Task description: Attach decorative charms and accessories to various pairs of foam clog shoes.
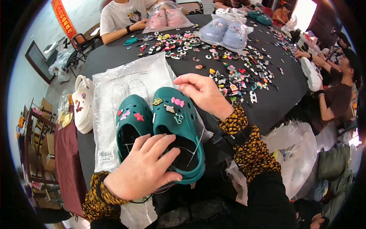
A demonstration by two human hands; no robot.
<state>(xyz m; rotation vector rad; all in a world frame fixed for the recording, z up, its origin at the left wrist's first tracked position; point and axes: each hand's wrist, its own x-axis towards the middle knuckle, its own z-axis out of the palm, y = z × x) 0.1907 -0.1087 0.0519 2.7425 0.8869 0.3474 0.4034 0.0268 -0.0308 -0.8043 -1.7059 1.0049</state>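
The left hand point(143, 168) was laid, fingers spread and slightly curled, over the heel openings of a pair of teal clogs point(162, 128), its fingertips resting on the rim of the right-hand shoe without any closed grip being seen. The right hand point(204, 93) was held just beyond the toe of that same shoe, thumb and forefinger pinched together (whether something small was caught between them could not be told). The clogs were set side by side at the near edge of a dark round table point(274, 103), directly between the two hands, toes pointing away from the wearer. Their uppers were dotted with small charms point(177, 102): a pink sweet shape, a red star, a pink piece and a few paler ones. Beneath and to the left of the shoes a clear plastic bag point(114, 95) was spread flat, a white rectangular label being stuck near its lower corner. A white clog point(83, 103) with charms was lying further left at the table rim. Loose coloured charms point(228, 72) were scattered across the table's middle. Farther off, bagged pink clogs point(166, 19) and bagged pale blue clogs point(227, 34) were placed, and a red vertical banner point(63, 17) was hung on the wall at upper left.
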